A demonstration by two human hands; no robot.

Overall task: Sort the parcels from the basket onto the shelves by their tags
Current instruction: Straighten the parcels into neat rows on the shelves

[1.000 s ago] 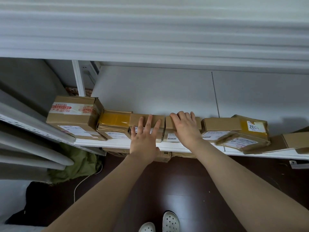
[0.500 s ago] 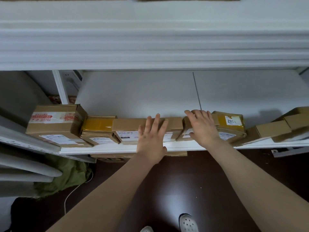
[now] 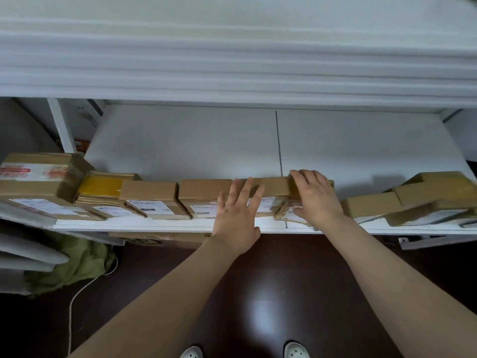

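White shelf [image 3: 154, 224], parcels [image 3: 148, 191] along its front edge. Left hand [image 3: 236, 215] pressed flat, fingers spread, on brown parcel [image 3: 204, 188]; right hand [image 3: 318, 200] curled over small parcel [image 3: 290, 214] beside it. Likely squaring row; next: let go.

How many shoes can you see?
2. The left shoe sits at the bottom edge, left of centre; the right shoe is beside it, further right. Both are cut off by the picture's edge.
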